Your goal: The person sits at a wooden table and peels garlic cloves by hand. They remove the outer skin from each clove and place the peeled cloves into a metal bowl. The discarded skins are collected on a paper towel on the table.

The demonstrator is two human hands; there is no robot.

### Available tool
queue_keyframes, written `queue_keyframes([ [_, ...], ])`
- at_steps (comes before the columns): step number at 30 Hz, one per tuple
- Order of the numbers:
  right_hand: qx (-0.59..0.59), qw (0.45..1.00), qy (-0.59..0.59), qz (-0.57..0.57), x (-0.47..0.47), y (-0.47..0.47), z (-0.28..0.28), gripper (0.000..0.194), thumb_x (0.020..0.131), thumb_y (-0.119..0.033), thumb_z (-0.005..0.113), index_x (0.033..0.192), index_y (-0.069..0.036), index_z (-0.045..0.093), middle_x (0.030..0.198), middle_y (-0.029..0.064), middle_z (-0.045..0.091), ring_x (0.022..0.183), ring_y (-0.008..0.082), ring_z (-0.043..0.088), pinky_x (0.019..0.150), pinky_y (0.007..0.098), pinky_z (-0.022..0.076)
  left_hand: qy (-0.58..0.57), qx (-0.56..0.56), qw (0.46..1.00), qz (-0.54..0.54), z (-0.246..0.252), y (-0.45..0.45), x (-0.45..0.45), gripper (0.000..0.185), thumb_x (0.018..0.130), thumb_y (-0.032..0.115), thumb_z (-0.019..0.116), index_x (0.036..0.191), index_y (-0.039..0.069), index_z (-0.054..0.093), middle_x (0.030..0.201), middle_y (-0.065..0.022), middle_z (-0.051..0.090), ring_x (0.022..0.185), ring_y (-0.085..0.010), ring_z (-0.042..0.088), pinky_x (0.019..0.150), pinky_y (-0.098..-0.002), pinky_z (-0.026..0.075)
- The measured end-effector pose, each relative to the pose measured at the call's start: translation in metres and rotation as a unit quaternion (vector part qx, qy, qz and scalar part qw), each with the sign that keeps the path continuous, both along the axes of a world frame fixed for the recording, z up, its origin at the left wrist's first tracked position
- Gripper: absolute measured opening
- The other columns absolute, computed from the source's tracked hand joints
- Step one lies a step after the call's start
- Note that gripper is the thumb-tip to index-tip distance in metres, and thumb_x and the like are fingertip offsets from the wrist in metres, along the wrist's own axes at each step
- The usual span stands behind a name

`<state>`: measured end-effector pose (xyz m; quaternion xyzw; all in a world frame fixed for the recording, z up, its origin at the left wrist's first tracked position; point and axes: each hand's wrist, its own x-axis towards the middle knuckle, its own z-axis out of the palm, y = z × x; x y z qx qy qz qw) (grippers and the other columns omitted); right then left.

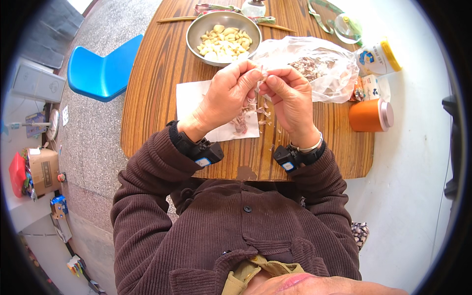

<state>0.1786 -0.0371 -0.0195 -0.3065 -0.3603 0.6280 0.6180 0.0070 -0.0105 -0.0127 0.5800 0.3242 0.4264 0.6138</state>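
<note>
My left hand and my right hand meet above the table, thumbs and fingertips pinching a small garlic clove between them. The fingers hide most of the clove. Just beyond them stands a metal bowl holding many pale peeled garlic cloves. Below my left hand lies a white paper sheet with reddish garlic skins on it; more bits of skin are scattered on the wood to its right. A clear plastic bag with dry garlic peelings lies open beyond my right hand.
On the wood-grain table, chopsticks lie behind the bowl near a glass jar. An orange canister, a yellow-lidded tub and a clear bottle line the right side. A blue chair stands left.
</note>
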Motion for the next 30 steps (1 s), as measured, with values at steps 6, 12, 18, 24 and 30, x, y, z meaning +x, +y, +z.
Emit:
queue_keyframes([
  [6,0.011,0.999,-0.042,-0.002,-0.003,0.000,0.003,0.020,0.090,-0.002,0.070,0.108,0.001,0.061,0.095,0.0101,0.070,0.082,0.0155,0.069,0.076,0.0281,0.0571,0.136,0.254,0.947,0.143,0.000,-0.002,0.004,0.015,0.096,0.018,0.062,0.098,0.003,0.062,0.083,-0.0138,0.065,0.073,-0.0290,0.066,0.064,-0.0357,0.052],
  [12,0.046,0.994,-0.096,-0.030,-0.006,0.000,0.001,0.023,0.089,-0.002,0.072,0.107,0.001,0.059,0.097,0.0082,0.069,0.083,0.0131,0.067,0.077,0.0267,0.0563,0.156,0.265,0.938,0.158,-0.002,-0.003,0.003,0.015,0.095,0.018,0.063,0.097,0.003,0.063,0.086,-0.0156,0.066,0.078,-0.0330,0.066,0.066,-0.0384,0.052],
  [18,0.056,0.920,-0.329,-0.203,-0.012,-0.006,-0.002,0.019,0.084,-0.013,0.079,0.093,-0.001,0.067,0.079,0.0055,0.072,0.073,0.0100,0.068,0.066,0.0252,0.0530,0.163,0.330,0.907,0.204,-0.006,-0.002,0.005,0.013,0.093,0.012,0.065,0.095,-0.001,0.064,0.077,-0.0168,0.063,0.069,-0.0307,0.063,0.063,-0.0345,0.049],
  [24,0.101,0.928,-0.310,-0.179,-0.015,-0.006,0.005,0.020,0.084,-0.005,0.077,0.100,0.000,0.066,0.085,0.0048,0.073,0.076,0.0089,0.069,0.069,0.0238,0.0547,0.175,0.317,0.911,0.199,0.004,-0.004,0.005,0.012,0.093,0.012,0.066,0.096,0.001,0.064,0.087,-0.0145,0.064,0.071,-0.0262,0.064,0.063,-0.0332,0.050],
  [30,0.087,0.941,-0.287,-0.154,-0.011,-0.005,-0.001,0.021,0.084,-0.004,0.077,0.101,-0.001,0.065,0.086,0.0032,0.072,0.078,0.0072,0.068,0.071,0.0229,0.0544,0.169,0.323,0.913,0.186,0.000,-0.003,0.006,0.011,0.094,0.015,0.064,0.095,0.004,0.064,0.087,-0.0143,0.066,0.078,-0.0333,0.065,0.066,-0.0391,0.052],
])
